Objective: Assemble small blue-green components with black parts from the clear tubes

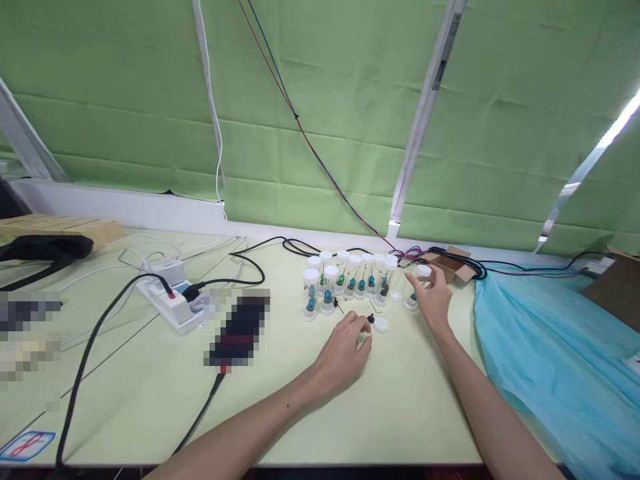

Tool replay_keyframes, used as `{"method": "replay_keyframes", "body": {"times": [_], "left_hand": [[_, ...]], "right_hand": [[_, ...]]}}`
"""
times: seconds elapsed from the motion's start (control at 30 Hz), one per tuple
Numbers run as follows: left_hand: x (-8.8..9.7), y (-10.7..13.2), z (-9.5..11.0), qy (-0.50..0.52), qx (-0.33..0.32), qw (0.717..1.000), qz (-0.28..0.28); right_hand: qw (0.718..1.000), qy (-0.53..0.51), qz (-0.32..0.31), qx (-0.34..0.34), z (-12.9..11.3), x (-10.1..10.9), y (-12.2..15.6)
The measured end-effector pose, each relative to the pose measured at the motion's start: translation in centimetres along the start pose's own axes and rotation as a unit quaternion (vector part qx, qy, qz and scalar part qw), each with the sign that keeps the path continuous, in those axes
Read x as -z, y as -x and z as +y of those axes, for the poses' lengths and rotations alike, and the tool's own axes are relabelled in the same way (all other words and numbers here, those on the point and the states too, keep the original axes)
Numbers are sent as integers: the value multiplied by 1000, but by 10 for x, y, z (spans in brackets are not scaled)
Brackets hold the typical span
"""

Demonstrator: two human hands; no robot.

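Note:
My right hand [434, 298] has thumb and fingers around the white cap of a small clear jar [411, 304], which stands on the table with a dark blue-green piece inside. My left hand [345, 347] rests low over the table, thumb and index finger apart. Its index fingertip is at a small black part [371, 319]; whether they touch I cannot tell. Right beside that part lies a loose white cap [381, 325]. Several similar white-capped jars [351, 285] with blue, green or dark pieces and thin stems stand grouped beyond my left hand.
Another white lid [395, 295] and a black part [337, 303] lie near the jars. Behind are an open cardboard box [453, 265] and coiled black cables. A blue cloth [530, 347] covers the right side. Leftward are a pixelated dark device [240, 330] and a power strip [173, 303].

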State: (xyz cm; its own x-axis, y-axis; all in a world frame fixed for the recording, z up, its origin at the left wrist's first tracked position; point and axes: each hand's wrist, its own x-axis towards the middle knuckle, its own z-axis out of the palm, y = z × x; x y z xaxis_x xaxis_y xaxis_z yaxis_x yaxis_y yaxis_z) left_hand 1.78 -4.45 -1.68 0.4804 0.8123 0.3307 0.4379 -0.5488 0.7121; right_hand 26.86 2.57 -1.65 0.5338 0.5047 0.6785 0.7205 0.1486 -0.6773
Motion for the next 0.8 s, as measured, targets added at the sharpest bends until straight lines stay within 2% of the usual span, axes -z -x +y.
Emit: {"method": "replay_keyframes", "body": {"times": [0.17,0.33,0.5,0.57,0.63,0.8], "left_hand": [[-1,-1,-1,-8,0,1000,-1],[0,0,0,0,2,1000,-2],[1,0,2,4,2,1000,-4],[1,0,2,3,0,1000,-4],[0,0,1,2,0,1000,-2],[0,-1,0,-8,-3,1000,-5]], "right_hand": [[1000,10,-5,-10,-1,-1,2],[999,37,38,4,-5,1,1],[984,50,134,103,-19,9,0],[979,48,146,131,-25,10,2],[981,43,118,150,-29,8,5],[979,41,-3,200,-32,-3,12]]}}
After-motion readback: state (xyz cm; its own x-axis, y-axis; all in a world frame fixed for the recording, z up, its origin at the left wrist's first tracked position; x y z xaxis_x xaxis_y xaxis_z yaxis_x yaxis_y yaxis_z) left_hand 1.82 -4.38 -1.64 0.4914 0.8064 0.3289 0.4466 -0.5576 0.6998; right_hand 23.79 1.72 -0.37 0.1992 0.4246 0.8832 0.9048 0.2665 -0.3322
